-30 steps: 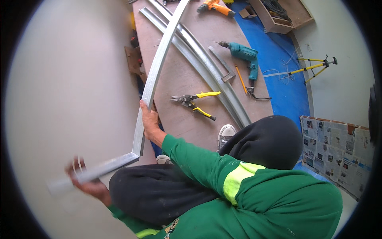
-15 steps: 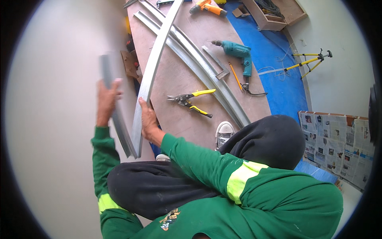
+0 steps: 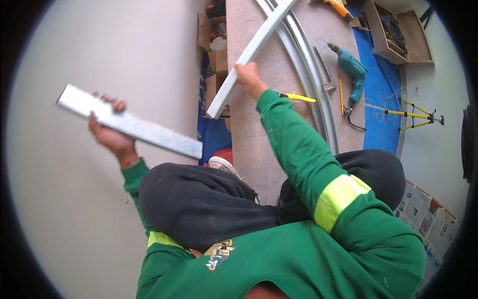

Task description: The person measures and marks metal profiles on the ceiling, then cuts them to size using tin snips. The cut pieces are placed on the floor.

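Note:
My left hand (image 3: 113,139) grips a short metal channel piece (image 3: 159,135), holding it tilted off to the left against the pale wall. In my right hand (image 3: 250,78) is the near end of a long metal channel (image 3: 262,40), which slants away to the upper right over the board. The two pieces are apart. Just beyond my right wrist a yellow handle of the snips (image 3: 301,97) shows; my arm hides the rest of the tool. Further right, other long metal channels (image 3: 312,70) lie side by side on the board (image 3: 254,149).
Right of the channels lie a metal square (image 3: 328,85), a pencil (image 3: 341,97) and a teal corded drill (image 3: 352,65). An orange drill (image 3: 339,9) lies at the far end. Cardboard boxes (image 3: 211,84) flank the board's left. A yellow tripod (image 3: 418,115) and wooden box (image 3: 386,37) stand right.
The short channel piece has swung away left from the long one, whose end it was close against. My right hand has lifted the long channel up and right. The view has shifted left.

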### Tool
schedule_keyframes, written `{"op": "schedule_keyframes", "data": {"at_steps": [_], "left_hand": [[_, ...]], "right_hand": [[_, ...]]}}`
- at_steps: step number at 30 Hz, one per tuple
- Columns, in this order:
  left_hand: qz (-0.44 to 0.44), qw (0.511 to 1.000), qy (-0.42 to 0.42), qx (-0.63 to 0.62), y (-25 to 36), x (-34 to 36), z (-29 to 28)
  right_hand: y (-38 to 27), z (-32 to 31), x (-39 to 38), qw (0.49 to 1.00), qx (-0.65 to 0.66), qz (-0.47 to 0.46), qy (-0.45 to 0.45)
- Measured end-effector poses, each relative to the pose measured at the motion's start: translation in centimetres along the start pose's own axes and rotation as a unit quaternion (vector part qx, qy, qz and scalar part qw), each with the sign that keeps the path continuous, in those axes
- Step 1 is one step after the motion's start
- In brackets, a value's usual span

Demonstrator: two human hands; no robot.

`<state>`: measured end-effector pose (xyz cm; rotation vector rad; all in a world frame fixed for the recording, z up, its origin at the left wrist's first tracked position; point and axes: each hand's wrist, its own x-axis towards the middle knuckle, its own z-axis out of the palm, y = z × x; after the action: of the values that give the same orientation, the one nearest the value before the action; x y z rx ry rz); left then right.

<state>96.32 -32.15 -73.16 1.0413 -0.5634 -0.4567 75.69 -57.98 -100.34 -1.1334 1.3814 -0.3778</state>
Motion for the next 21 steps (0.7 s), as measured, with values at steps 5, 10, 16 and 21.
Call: {"op": "schedule_keyframes", "data": {"at_steps": [5, 10, 16, 21], "left_hand": [[-0.05, 0.997, -0.062, 0.02, -5.3, -0.4, 4.8], [-0.1, 0.993, -0.043, -0.037, -7.0, 2.0, 6.6], [-0.148, 0.987, 0.03, -0.047, -8.3, 3.7, 7.4], [-0.157, 0.986, 0.013, -0.052, -8.3, 3.6, 7.6]], "right_hand": [[-4.1, -6.3, -2.1, 0.931, -0.332, -0.087, 0.123], [-3.2, -13.8, -7.4, 0.774, -0.596, -0.177, -0.124], [4.0, -17.9, -10.6, 0.619, -0.732, -0.23, -0.168], [2.4, -17.8, -10.1, 0.645, -0.711, -0.179, -0.215]]}}
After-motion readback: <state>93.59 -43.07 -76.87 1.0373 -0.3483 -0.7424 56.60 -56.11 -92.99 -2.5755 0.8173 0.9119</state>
